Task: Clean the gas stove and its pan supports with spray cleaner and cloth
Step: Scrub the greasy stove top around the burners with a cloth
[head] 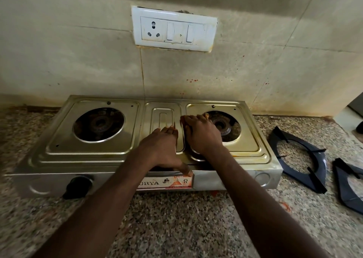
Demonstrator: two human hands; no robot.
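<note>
A steel two-burner gas stove (94, 155) stands on the speckled granite counter, its left burner (98, 124) and right burner (225, 128) bare. Two dark pan supports lie off the stove on the counter to its right, one (320, 159) close by and one (341, 187) at the frame edge. My left hand (163, 145) lies flat on the stove's middle panel, thumb down at the front edge, holding nothing. My right hand (200, 134) presses down beside the right burner, fingers curled over a small tan cloth (207, 115) that is mostly hidden. No spray bottle shows.
A black knob (77, 187) sticks out of the stove's front left. A white socket and switch plate (174, 29) is on the stained tiled wall behind. Orange-red spots mark the wall and the counter by the stove's front.
</note>
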